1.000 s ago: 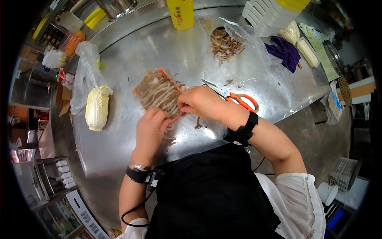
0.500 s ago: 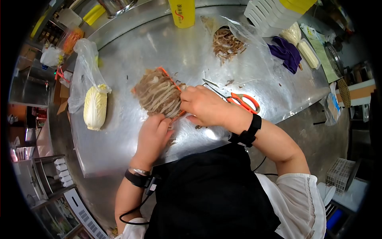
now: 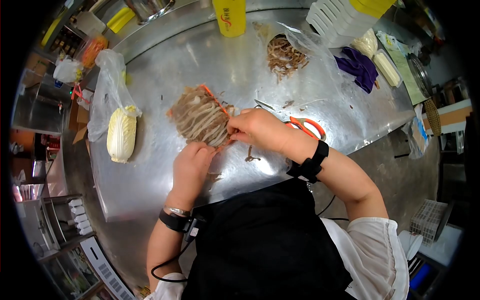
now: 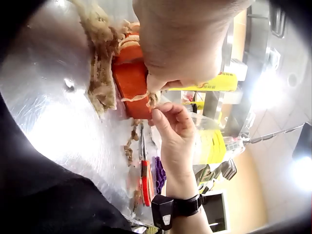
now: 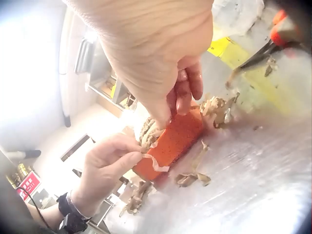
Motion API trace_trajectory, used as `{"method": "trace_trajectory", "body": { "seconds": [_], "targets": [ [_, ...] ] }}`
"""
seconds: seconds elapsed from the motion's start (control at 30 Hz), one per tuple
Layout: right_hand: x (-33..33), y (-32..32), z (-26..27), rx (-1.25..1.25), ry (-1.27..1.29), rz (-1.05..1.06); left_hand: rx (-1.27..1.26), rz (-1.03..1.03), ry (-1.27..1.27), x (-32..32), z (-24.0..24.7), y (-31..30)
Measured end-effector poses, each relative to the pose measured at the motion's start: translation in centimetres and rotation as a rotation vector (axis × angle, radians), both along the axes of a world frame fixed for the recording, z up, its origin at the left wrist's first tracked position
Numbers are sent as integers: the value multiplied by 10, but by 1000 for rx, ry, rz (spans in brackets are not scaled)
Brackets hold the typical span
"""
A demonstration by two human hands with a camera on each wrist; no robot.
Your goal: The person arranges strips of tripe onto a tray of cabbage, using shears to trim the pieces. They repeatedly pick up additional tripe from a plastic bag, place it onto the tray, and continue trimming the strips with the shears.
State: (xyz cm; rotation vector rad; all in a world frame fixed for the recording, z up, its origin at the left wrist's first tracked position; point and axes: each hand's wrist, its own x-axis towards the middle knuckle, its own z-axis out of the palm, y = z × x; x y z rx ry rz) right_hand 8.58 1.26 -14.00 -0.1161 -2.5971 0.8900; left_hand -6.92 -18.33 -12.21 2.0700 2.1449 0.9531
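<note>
An orange-red, shallow rectangular tray (image 3: 216, 101) lies on the steel table, covered in rows of wrinkled pale brown strips (image 3: 200, 119) that look like sliced tripe. My left hand (image 3: 192, 167) is at its near edge. Between thumb and forefinger it pinches a thin pale strip (image 5: 155, 163), whose end hangs across the tray's orange side (image 4: 131, 83). The right hand (image 3: 261, 131) bends over the near right corner, thumb and curled fingers pinching at the strips along the edge. What lies under those right fingertips is mostly hidden.
Orange-handled scissors (image 3: 309, 128) lie just beyond the right hand. Further back are a plastic bag of brown strips (image 3: 285, 55), a yellow box (image 3: 230, 19) and a purple cloth (image 3: 357, 67). A napa cabbage (image 3: 121, 137) stands left. Loose scraps (image 3: 251, 155) lie near the right wrist.
Half a second ago the right hand was spread wider with its thumb apart; now thumb and fingers come together at the tray's corner. The left hand stays at the near edge.
</note>
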Motion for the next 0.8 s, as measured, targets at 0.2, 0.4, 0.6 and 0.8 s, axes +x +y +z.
{"method": "trace_trajectory", "body": {
  "seconds": [0.2, 0.4, 0.6, 0.8],
  "targets": [
    [-5, -2, -2, 2, -22, -48, -41, 60, -33, 4, 9, 6],
    [1, 0, -1, 191, 49, 12, -22, -32, 55, -1, 2, 2],
    [7, -9, 16, 259, -10, 5, -35, 2, 70, 9, 1, 1],
    [14, -16, 7, 205, -42, -55, 22, 104, 157, 16, -20, 8]
  ]
}}
